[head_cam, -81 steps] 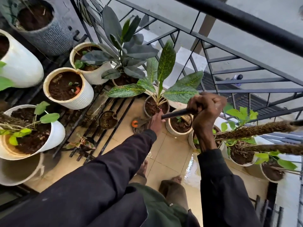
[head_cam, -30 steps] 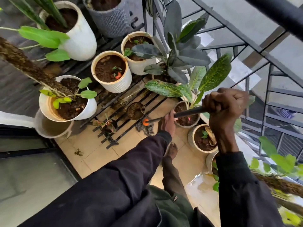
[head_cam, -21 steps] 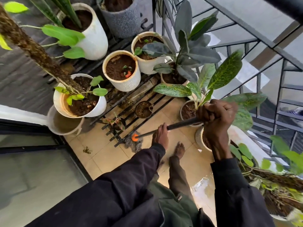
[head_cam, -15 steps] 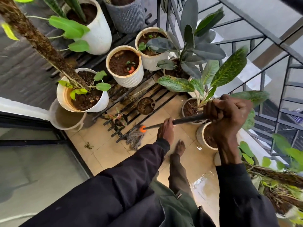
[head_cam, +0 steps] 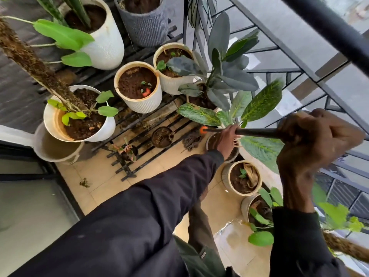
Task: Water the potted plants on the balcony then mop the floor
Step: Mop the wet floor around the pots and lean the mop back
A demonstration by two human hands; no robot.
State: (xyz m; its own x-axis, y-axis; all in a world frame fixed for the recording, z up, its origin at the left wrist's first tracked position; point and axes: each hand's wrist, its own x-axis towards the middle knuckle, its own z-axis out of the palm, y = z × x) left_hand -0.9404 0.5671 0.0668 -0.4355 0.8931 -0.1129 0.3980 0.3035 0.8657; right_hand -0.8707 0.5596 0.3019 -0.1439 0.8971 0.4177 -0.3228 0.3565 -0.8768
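Grips the slim black mop handle [head_cam: 257, 132] two-handed: right hand [head_cam: 319, 140] fisted round the top end close to the camera, left hand [head_cam: 227, 138] lower down, fingers [head_cam: 231, 130] wrapped round the shaft just short of the orange collar [head_cam: 203, 129]. Holds it almost level across the view, long axis running from right fist past the left, down to the grey string mop head [head_cam: 191, 139] on the beige tiled floor [head_cam: 103, 188] at the edge of the black metal rack [head_cam: 129, 122]. Likely needs a draw back toward the feet, led by the outstretched left arm, nearer the head.
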